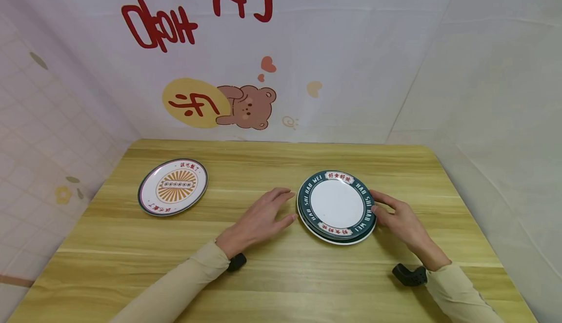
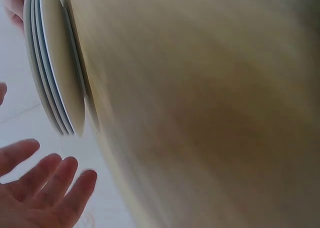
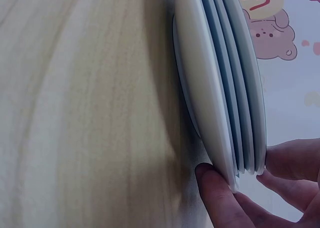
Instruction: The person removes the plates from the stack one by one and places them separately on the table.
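Note:
A stack of several round plates (image 1: 337, 203) sits right of the table's middle. Its top plate has a white centre and a dark green rim with lettering; a wider white rim shows at the bottom. My right hand (image 1: 404, 223) grips the stack's right edge. In the right wrist view, one fingertip (image 3: 212, 180) lies under the lowest rim and another digit touches the top plate's edge. Just left of the stack is my left hand (image 1: 263, 220), fingers spread and holding nothing. The left wrist view shows a gap between its fingers (image 2: 82, 188) and the plates (image 2: 62, 72).
A single white plate (image 1: 153, 186) with an orange sunburst pattern lies at the table's back left. The wooden table (image 1: 307, 284) meets a white printed cloth (image 1: 351, 69) at its far edge. Pale cloth also hangs at both sides.

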Motion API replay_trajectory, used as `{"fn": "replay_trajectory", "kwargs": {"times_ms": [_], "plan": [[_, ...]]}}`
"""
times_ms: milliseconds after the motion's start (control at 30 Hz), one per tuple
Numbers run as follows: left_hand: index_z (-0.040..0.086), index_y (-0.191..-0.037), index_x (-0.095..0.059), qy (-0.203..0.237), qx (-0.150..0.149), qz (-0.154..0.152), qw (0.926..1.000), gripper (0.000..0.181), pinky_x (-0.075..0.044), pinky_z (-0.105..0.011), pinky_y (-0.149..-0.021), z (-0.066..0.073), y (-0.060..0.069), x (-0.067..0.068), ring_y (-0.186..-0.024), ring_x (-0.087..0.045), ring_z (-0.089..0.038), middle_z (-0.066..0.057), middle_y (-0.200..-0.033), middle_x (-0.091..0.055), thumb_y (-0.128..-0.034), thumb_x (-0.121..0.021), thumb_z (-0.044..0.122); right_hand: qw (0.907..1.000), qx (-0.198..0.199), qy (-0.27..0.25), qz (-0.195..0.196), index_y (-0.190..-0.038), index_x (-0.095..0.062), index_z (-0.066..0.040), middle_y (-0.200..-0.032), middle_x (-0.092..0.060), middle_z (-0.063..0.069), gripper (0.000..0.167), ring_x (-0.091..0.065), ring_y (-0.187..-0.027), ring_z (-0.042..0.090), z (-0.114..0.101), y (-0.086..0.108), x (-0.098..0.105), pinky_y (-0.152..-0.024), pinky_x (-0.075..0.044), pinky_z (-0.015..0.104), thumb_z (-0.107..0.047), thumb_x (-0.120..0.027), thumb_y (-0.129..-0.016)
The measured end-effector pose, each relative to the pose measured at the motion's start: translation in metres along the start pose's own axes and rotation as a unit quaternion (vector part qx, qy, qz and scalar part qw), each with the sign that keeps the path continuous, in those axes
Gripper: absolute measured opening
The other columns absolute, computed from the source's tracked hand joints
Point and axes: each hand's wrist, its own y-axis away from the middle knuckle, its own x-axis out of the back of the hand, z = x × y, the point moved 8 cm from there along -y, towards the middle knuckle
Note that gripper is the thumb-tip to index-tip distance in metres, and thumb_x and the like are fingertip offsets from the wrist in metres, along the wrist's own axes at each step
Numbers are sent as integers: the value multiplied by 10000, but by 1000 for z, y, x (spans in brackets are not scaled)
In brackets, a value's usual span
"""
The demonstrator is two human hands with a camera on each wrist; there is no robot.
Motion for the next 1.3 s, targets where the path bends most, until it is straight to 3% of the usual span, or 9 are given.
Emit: {"fn": "replay_trajectory", "kwargs": {"times_ms": [233, 400, 700, 967, 1133, 1300], "plan": [[57, -1454, -577, 611, 364, 34, 9975, 561, -521, -430, -1047, 0, -8, -6, -1215, -593, -225, -78, -1423, -546, -1020, -648, 405, 9999, 7, -108, -15, -1540, -451, 5, -1538, -465, 264, 514, -481, -1370, 404, 0, -1, -2, -884, -433, 38, -212, -555, -1086], [66, -1459, -572, 978, 652, -4, 9931, 538, -555, -379, -928, -2, -11, -10, -1089, -604, -205, -70, -1374, -558, -1025, -651, 373, 9999, 10, -164, -4, -1538, -454, 5, -1535, -469, 263, 511, -479, -1367, 401, 0, -2, -2, -887, -439, 45, -207, -556, -1085], [8, -1404, -612, 1800, 897, 99, 9795, 461, -580, -335, -857, -2, -18, -13, -999, -646, -194, -143, -1317, -613, -1010, -685, 236, 9999, -5, -157, -34, -1539, -448, 12, -1540, -459, 269, 516, -457, -1387, 421, 0, -2, -2, -890, -417, 36, -207, -555, -1085], [9, -1364, -648, 2740, 1603, 132, 9482, 404, -604, -359, -910, -10, -17, -20, -1121, -683, -258, -159, -1378, -601, -1002, -692, 181, 9997, -56, -235, -48, -1542, -450, 1, -1544, -457, 263, 519, -466, -1382, 412, 0, -2, -3, -891, -426, 42, -222, -557, -1086], [-35, -1346, -639, 3166, 1726, 170, 9326, 398, -624, -308, -810, -10, -18, -23, -1015, -716, -238, -193, -1328, -610, -990, -707, 129, 9999, -92, -109, -38, -1544, -457, -16, -1548, -458, 254, 520, -457, -1390, 412, 0, -2, -2, -895, -399, 36, -237, -559, -1084], [-78, -1366, -602, 4002, 1858, 134, 8973, 409, -636, -332, -823, -11, -19, -29, -962, -732, -228, -229, -1259, -657, -990, -688, 59, 9998, -127, -142, -46, -1544, -456, -14, -1552, -450, 258, 518, -470, -1377, 409, 1, -2, -2, -892, -408, 43, -224, -563, -1083]]}}
